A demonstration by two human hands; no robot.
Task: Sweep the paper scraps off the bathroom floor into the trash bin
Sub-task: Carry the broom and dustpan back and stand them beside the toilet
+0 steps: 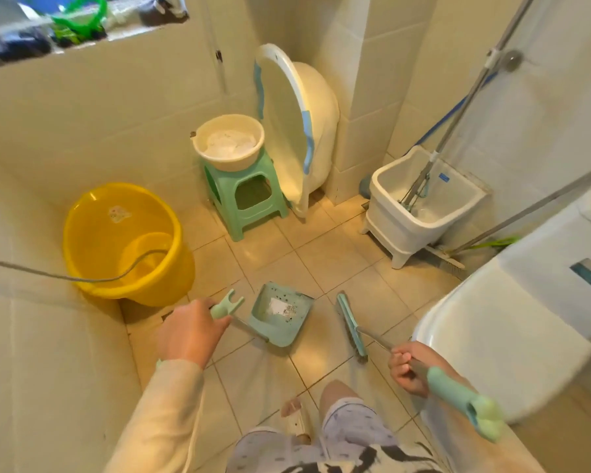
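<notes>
Covering the whole bathroom, glossy beige square floor tiles point(325, 254) meet cream tiled walls on the left and at the back. Just beyond the left hand point(188, 332), whose fingers are curled tight round the mint-green plastic grip of the dustpan's handle point(224, 307), the teal plastic dustpan point(280, 315) tilts above the floor with white paper scraps point(280, 306) and dark specks lying in its tray. Beside it, ahead of the right hand point(408, 368), stands the teal long-handled brush point(352, 326), its head bristles-down on the tiles; that hand's fingers are clenched round the metal shaft just above its mint-green grip. Further out past the left fingers a round yellow plastic tub point(116, 240) sits against the wall, a grey hose drooping into it. A green plastic stool point(246, 199) carrying a cream basin point(229, 141) stands at the back, touching a white oval tub point(294, 131) leaned upright in the corner. Beyond the right fingers a white mop sink point(423, 206) holds mop poles, and a white curved fixture point(492, 329) crowds the right edge, cut off by the frame. Bare tiles lie open between tub, stool and sink. No trash bin can be made out.
</notes>
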